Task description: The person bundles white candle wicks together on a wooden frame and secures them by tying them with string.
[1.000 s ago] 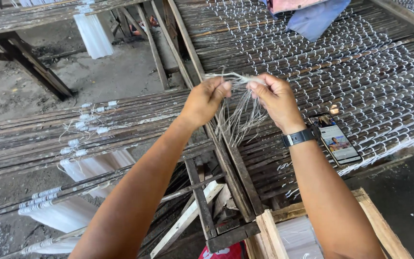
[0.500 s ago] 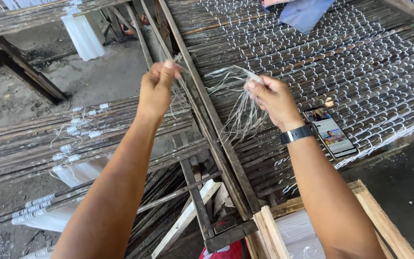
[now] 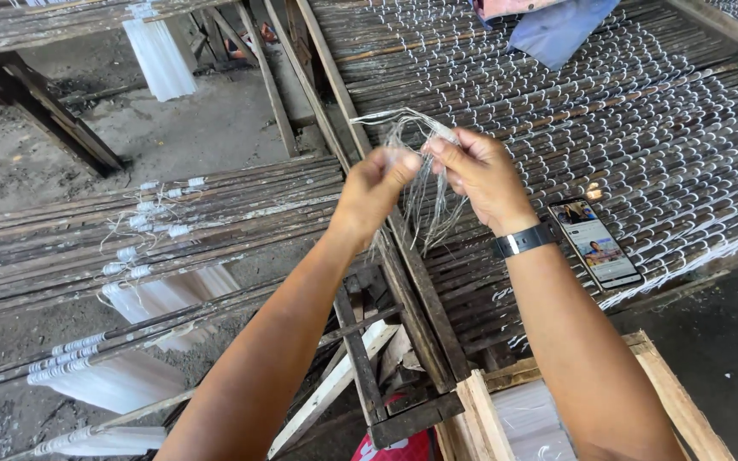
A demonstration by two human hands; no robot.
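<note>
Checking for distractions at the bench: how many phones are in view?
1: a phone lies screen-up on the slatted rack, just right of the right hand's wrist.

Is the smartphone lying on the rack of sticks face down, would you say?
No, the black smartphone lies screen up, lit, on the stick rack.

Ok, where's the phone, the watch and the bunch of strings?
phone [image 3: 598, 243], head view, middle of its lit screen.
watch [image 3: 524, 240], head view, black band on the right wrist.
bunch of strings [image 3: 421, 192], head view, loose strands hanging between the two hands.
</note>
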